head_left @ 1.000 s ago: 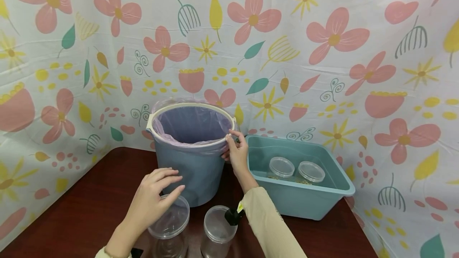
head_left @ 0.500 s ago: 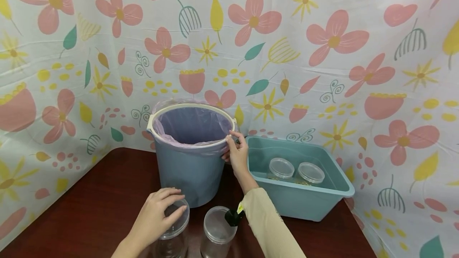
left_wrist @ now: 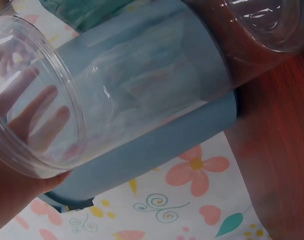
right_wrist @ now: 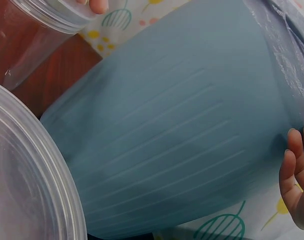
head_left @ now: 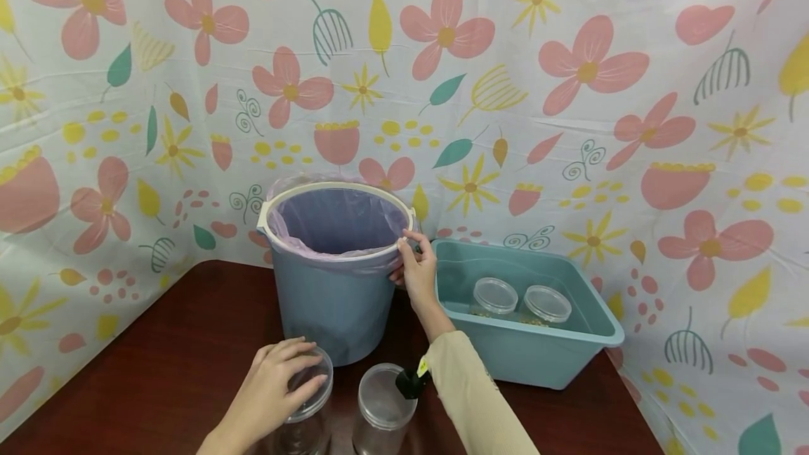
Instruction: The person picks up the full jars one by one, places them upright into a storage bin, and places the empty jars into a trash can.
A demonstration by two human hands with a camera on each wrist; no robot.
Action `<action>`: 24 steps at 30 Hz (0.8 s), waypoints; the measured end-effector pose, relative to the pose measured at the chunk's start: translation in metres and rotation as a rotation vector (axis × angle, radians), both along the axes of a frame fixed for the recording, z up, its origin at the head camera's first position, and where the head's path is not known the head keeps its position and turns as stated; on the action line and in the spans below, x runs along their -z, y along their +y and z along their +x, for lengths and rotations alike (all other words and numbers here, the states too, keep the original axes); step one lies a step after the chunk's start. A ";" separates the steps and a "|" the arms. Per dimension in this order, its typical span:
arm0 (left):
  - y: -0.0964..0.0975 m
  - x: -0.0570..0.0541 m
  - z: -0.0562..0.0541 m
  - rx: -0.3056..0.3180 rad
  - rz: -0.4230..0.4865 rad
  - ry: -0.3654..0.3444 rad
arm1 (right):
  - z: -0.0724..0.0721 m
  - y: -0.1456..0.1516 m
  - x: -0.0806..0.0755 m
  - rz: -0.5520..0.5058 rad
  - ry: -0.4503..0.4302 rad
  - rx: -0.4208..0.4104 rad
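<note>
My left hand rests over the lid of a tall clear plastic jar. Through the lid in the left wrist view, the fingers show spread across its top, their tips short of the far rim. My right hand pinches the cream rim of a blue-grey trash can at its right side, thumb in front. A thin purple liner bag lines the can and folds over its rim. Below the right forearm stands a second clear lidded jar.
At the right, a teal plastic basin holds two small lidded clear jars, one with a visible lid. A black wrist mount overlaps the second tall jar. Behind the dark wooden table hangs a flower-print cloth.
My left hand has come down from above the tall jar onto its lid, and has stayed there over the last half second. The right hand keeps its hold on the trash can rim.
</note>
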State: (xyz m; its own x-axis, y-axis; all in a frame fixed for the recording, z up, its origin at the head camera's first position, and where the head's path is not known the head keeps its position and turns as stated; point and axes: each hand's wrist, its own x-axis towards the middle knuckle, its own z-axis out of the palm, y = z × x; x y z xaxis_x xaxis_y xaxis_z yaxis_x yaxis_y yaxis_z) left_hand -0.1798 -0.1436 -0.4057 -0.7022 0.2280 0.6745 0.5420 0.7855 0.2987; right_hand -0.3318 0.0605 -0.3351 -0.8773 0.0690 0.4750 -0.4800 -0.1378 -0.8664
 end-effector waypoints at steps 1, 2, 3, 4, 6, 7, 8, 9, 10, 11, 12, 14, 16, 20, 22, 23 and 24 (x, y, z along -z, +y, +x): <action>-0.001 0.000 0.001 0.002 -0.002 -0.023 | 0.000 0.000 0.000 0.001 -0.001 0.000; -0.001 -0.001 0.001 0.006 -0.004 -0.049 | 0.001 0.000 0.000 0.001 -0.001 0.000; -0.002 -0.002 0.002 0.007 -0.007 -0.080 | 0.001 0.000 0.000 0.003 0.000 0.002; -0.003 -0.003 0.003 0.008 -0.006 -0.117 | 0.001 0.001 0.000 0.004 -0.002 0.003; -0.005 -0.005 0.006 0.007 -0.006 -0.188 | 0.001 0.001 -0.001 0.006 -0.010 0.002; -0.007 -0.006 0.007 0.009 -0.008 -0.216 | 0.001 0.001 -0.001 0.004 -0.015 0.000; -0.008 -0.006 0.009 0.012 -0.011 -0.239 | 0.001 0.001 -0.001 0.002 -0.020 -0.003; -0.010 -0.007 0.010 0.019 -0.016 -0.262 | 0.001 0.001 -0.001 0.000 -0.023 -0.006; -0.012 -0.007 0.011 0.029 -0.023 -0.281 | 0.001 0.001 -0.001 -0.003 -0.026 -0.010; -0.013 -0.008 0.012 0.041 -0.034 -0.298 | 0.002 0.001 -0.002 -0.003 -0.029 -0.012; -0.015 -0.009 0.013 0.059 -0.042 -0.315 | 0.003 0.001 -0.003 -0.002 -0.031 -0.013; -0.018 -0.011 0.014 0.097 -0.058 -0.347 | 0.008 0.001 -0.006 0.003 -0.030 -0.010; -0.021 -0.013 0.014 0.125 -0.070 -0.375 | 0.014 0.001 -0.011 0.009 -0.029 -0.006; -0.024 -0.016 0.015 0.133 -0.065 -0.372 | 0.022 0.000 -0.017 0.013 -0.024 -0.003; -0.025 -0.015 0.016 0.105 -0.062 -0.330 | 0.023 0.000 -0.018 0.014 -0.020 -0.003; -0.025 -0.015 0.015 0.085 -0.055 -0.306 | 0.023 0.000 -0.018 0.015 -0.018 -0.003; -0.024 -0.014 0.015 0.062 -0.043 -0.284 | 0.023 0.000 -0.018 0.016 -0.016 -0.002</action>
State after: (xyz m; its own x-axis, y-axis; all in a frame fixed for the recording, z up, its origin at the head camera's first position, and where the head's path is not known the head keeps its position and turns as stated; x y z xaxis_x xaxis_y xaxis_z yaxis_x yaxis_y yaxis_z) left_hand -0.1646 -0.1679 -0.3921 -0.8454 0.3008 0.4413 0.4888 0.7687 0.4126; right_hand -0.3086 0.0606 -0.3174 -0.8847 0.0602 0.4623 -0.4662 -0.1248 -0.8758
